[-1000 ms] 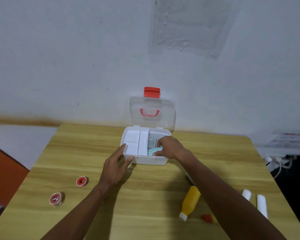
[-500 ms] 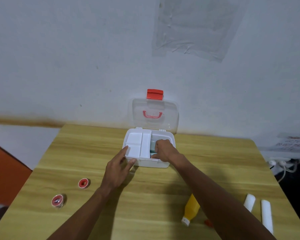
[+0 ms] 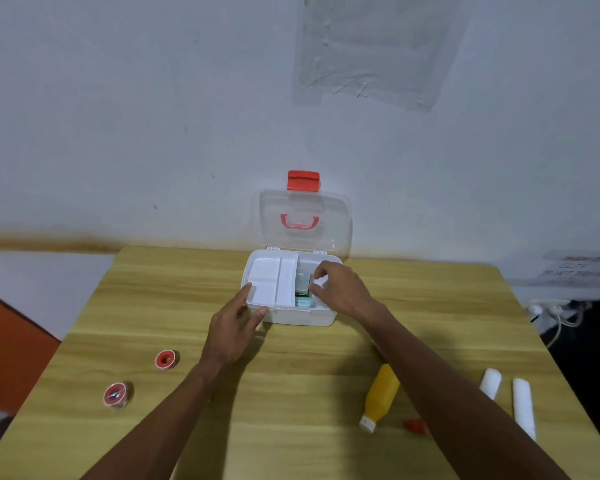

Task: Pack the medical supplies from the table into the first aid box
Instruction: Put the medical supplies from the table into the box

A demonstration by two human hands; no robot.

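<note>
Left hand, fingers spread, braces the box mid-frame; right hand pinches a packet inside. Best slide it flat beside the tray.

I see a clear plastic sheet taped on the white wall, and white cables right of the wooden tabletop.
</note>
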